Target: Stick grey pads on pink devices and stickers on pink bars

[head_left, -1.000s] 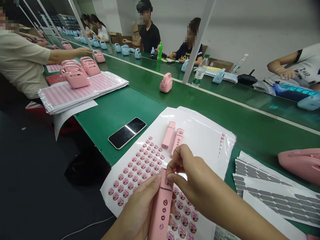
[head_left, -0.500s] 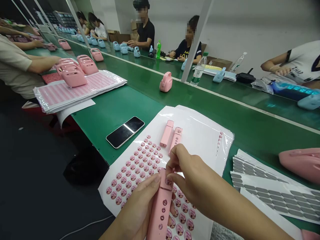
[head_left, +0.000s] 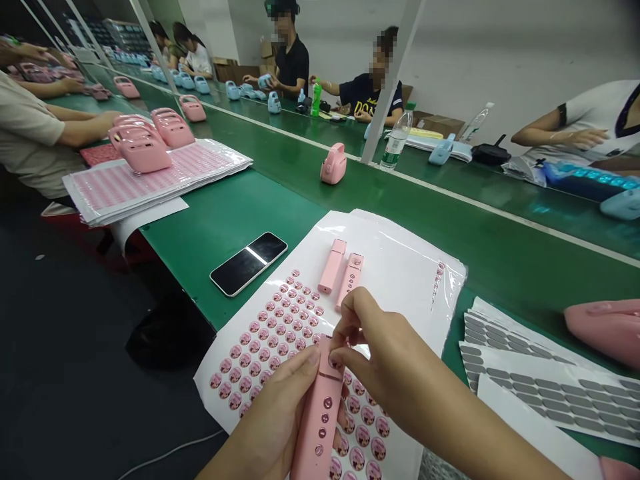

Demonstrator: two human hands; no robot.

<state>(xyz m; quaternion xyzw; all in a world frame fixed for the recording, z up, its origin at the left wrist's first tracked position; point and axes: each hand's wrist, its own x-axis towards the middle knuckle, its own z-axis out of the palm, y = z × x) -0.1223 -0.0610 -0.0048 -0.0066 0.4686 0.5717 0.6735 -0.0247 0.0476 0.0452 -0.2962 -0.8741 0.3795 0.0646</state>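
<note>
Green assembly-line bench [head_left: 235, 227], sticker sheet [head_left: 240, 353] beneath hands; left hand [head_left: 265, 420] gripping pink handheld device [head_left: 319, 420]; right hand [head_left: 385, 353] narrowly pinched on round sticker [head_left: 336, 361] at device's top end.

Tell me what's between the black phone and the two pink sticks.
The head view shows green conveyor belt, then white sticker sheet, between the phone and the pink sticks.

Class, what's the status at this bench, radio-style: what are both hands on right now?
Left hand holding pink bar. Right hand fingers at its top end. Sticker sheet beneath.
</note>
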